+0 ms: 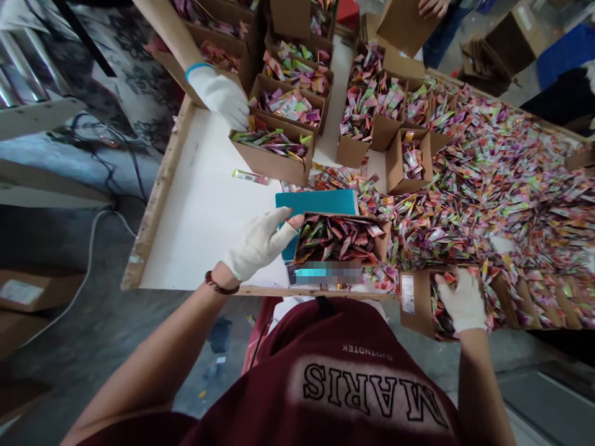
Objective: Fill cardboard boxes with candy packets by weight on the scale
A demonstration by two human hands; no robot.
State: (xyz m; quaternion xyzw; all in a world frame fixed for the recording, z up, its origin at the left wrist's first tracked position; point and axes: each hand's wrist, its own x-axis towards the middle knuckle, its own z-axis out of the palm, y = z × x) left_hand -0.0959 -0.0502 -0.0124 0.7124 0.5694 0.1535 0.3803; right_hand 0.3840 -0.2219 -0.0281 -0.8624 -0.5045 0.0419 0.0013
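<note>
My left hand (260, 243), in a white glove with bare fingertips, is at the left edge of a cardboard box (382, 243) full of small wrapped sachets (341, 238). Its fingers are stretched out and apart, the tips at the box's rim. Under that box is a scale with a teal platform (320, 201), its display on the near side. My right hand (463, 302), also gloved, reaches into another sachet-filled box (415, 303) at the table's near edge. The fingers lie spread over the sachets; whether any is pinched beneath them is hidden.
A co-worker's gloved hand (223, 99) touches a filled box (272, 158) across the table. More filled boxes stand in rows behind it. Loose sachets (506, 179) heap over the right side. A single sachet (251, 177) lies on the white tabletop (199, 204), bordered by a wooden rim (155, 192).
</note>
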